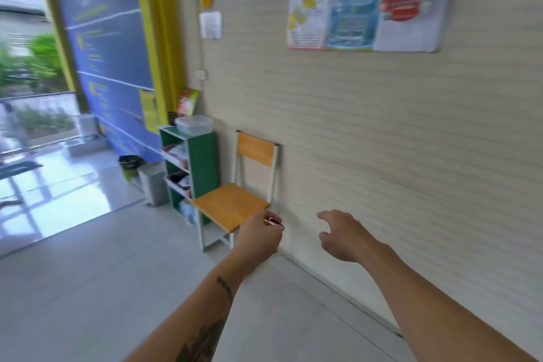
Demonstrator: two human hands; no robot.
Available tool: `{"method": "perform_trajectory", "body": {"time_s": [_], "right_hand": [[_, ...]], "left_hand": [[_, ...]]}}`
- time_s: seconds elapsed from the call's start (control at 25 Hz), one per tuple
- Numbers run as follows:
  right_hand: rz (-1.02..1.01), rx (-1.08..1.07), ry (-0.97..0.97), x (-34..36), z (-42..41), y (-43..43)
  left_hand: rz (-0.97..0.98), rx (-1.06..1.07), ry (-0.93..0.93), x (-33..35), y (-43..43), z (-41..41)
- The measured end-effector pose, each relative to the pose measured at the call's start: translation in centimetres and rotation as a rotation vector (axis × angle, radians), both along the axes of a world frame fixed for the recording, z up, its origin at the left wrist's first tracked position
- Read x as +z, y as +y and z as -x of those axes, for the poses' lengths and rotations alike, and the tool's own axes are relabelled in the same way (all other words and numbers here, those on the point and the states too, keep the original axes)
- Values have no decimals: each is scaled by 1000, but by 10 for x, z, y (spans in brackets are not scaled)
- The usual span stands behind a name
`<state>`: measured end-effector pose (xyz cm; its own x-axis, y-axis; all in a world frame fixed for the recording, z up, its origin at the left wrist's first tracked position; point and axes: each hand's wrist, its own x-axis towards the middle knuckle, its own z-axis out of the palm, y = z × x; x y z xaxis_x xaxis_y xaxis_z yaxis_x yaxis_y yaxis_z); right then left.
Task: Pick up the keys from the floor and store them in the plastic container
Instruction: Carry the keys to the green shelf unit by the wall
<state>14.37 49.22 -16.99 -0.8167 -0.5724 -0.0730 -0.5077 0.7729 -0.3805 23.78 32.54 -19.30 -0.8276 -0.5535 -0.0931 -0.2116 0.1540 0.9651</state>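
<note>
My left hand (260, 236) is closed around the keys (274, 222); only a metal ring and a bit of key show above the fingers. It hovers in front of the near corner of a wooden chair. My right hand (340, 233) is held out beside it, empty, fingers loosely spread and curled. The clear plastic container (193, 124) with its lid on sits on top of a green shelf unit (202, 161), farther away against the wall, well beyond both hands.
A wooden chair (232, 206) with a white metal frame stands against the striped wall between me and the shelf. A grey bin (152, 184) and a black-lined bin (129, 164) stand left of the shelf. White tiled floor (88, 288) spreads to the left toward an open doorway.
</note>
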Motion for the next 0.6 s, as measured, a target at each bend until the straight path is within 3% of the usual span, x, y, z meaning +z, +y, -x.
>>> {"method": "perform_trajectory", "body": {"time_s": [0.28, 0.6], "right_hand": [[77, 273, -53, -2, 99, -203], [25, 481, -38, 28, 223, -407]], "left_hand": [[153, 273, -75, 3, -182, 29], [255, 516, -109, 41, -345, 105]]}}
